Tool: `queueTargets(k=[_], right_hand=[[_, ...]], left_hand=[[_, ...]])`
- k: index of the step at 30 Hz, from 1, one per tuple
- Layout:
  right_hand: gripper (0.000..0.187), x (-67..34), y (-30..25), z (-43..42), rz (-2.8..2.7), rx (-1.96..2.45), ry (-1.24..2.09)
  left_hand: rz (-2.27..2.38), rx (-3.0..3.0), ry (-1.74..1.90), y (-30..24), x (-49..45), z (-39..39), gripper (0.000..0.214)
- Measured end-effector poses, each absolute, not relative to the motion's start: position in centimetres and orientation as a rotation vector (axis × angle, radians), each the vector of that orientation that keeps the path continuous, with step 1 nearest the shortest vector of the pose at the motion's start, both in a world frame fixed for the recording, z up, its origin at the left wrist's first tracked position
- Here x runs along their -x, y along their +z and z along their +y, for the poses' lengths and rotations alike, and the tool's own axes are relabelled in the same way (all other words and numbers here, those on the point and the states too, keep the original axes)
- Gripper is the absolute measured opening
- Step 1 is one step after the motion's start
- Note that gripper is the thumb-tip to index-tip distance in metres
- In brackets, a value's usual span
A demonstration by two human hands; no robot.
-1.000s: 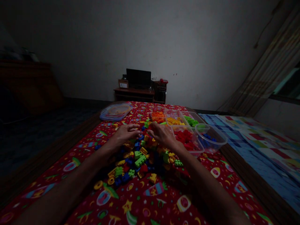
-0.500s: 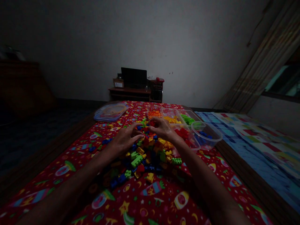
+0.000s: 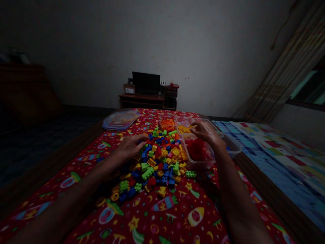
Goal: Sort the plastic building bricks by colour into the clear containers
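Plastic, brightly coloured and studded, makes up the loose blocks (image 3: 148, 173) heaped before us on the worktop, over its red printed cloth (image 3: 162, 232). We judge each one light, stiff and hard to break, probably a little slick on its smooth sides. A pinch across two opposite side walls should hold best; the studs would give a fingertip some extra bite. Round yellow pieces (image 3: 115, 196) at the near left edge might roll, so we would take those by the rim.

Our left hand (image 3: 132, 146) hangs at the left edge of the heap, partly open, thumb parted from bent fingers, and we see nothing in it. Our right hand (image 3: 205, 131) is over the tubs, fingertips bent in beside the yellow pieces; we cannot tell whether it grips a block.

Clear tubs stand to the right of the heap. The far left tub (image 3: 164, 116) has orange blocks, the next tub (image 3: 182, 118) yellow ones, and the near tub (image 3: 201, 164) a pile of red ones. In the round tub (image 3: 236, 149) at far right we make out a bit of blue. Our right hand and wrist hide most of the back right tub (image 3: 211, 123), so its contents are unclear. Flat lids (image 3: 120, 119) lie stacked at the far left.
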State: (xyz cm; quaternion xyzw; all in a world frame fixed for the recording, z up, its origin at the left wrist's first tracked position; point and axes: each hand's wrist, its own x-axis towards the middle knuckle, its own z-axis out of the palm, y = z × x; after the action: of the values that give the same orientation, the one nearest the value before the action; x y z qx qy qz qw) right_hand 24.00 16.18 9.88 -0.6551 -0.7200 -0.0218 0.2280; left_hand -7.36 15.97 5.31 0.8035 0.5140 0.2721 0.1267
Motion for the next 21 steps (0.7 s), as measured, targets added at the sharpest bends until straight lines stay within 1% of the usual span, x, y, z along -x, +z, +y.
queueTargets(k=[3, 5, 7, 10, 12, 17, 21], right_hand=[[0.021, -20.2, 9.5, 15.9, -2.060, 1.607, -0.007], [0.019, -17.4, 8.7, 15.3, -2.255, 1.473, 0.121], [0.019, -14.9, 7.4, 14.5, -2.439, 1.379, 0.167], [0.037, -12.9, 5.1, 13.6, -2.539, 1.267, 0.046], [0.043, -12.7, 3.9, 13.6, -2.548, 1.215, 0.007], [0.034, -14.2, 3.4, 15.0, -2.465, 1.223, 0.094], [0.029, -15.1, 4.3, 15.8, -2.364, 1.307, 0.058]], left_hand=[[1.460, -2.404, 0.753, 4.8, 7.1, 16.3, 0.036], [1.375, -2.463, 0.775, 4.4, 6.8, 16.9, 0.037], [1.263, -2.514, 0.777, 3.8, 6.4, 17.8, 0.037], [1.148, -2.539, 0.674, 3.0, 6.0, 19.4, 0.033], [1.128, -2.549, 0.608, 2.6, 5.9, 20.0, 0.031], [1.149, -2.589, 0.601, 2.7, 6.0, 19.7, 0.026], [1.176, -2.546, 0.605, 3.5, 5.9, 19.1, 0.020]])
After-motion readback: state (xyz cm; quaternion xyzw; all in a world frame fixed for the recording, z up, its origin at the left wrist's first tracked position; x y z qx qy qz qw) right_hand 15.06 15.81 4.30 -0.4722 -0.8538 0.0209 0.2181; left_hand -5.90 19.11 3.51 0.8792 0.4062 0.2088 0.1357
